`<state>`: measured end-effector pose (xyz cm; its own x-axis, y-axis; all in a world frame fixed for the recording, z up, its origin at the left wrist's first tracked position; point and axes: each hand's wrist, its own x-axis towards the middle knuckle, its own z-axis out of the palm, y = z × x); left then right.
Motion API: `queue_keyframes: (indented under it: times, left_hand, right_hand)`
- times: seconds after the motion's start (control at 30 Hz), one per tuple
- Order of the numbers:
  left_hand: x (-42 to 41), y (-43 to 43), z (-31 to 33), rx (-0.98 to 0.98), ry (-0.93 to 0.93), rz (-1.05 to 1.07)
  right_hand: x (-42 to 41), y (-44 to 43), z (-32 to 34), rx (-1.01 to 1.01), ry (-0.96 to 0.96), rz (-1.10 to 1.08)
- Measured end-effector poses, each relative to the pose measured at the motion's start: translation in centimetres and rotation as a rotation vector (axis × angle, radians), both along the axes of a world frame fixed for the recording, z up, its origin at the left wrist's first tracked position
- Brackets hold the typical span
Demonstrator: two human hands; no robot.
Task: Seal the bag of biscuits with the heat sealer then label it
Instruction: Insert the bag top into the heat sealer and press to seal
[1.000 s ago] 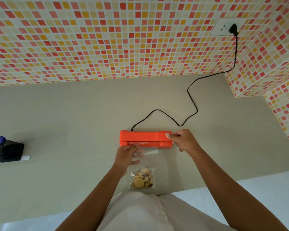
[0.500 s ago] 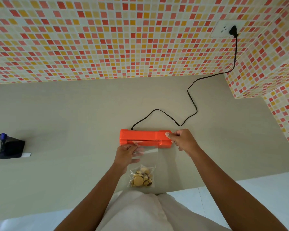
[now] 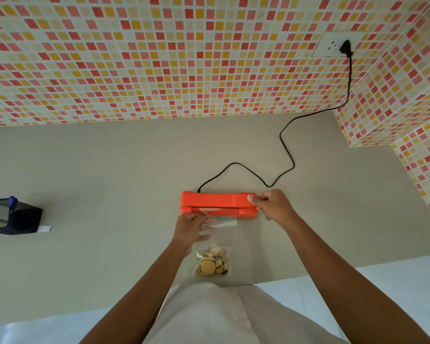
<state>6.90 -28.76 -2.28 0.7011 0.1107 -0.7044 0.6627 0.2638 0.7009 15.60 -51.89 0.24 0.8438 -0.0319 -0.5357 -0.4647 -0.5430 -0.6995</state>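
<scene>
An orange heat sealer [image 3: 214,201] lies across the beige counter [image 3: 97,182], its lid lifted a little so a dark slot shows along the front. A clear bag of biscuits [image 3: 212,263] lies in front of it, its open top edge reaching the slot. My left hand [image 3: 190,225] pinches the bag's upper left part. My right hand [image 3: 271,206] grips the sealer's right end, thumb on top of the lid.
A black cord [image 3: 283,145] runs from the sealer's back to a wall socket [image 3: 333,45] at the upper right. A black mesh pen holder [image 3: 10,217] with a blue pen stands at the far left, a white label [image 3: 45,228] beside it. Tiled walls bound the back and right.
The sealer's lid has risen slightly, opening a dark gap at its front. Both hands stay in place on the bag and the sealer's right end.
</scene>
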Motion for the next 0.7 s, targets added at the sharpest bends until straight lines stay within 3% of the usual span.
queue_keyframes:
  times: [0.37, 0.7]
  left_hand:
    - [0.1, 0.0, 0.2, 0.024, -0.006, -0.018]
    - [0.1, 0.1, -0.1, 0.013, 0.011, -0.013]
  right_hand:
    - [-1.0, 1.3, 5.3, 0.033, -0.135, -0.051]
    - [-1.2, 7.1, 12.5, 0.037, -0.398, 0.16]
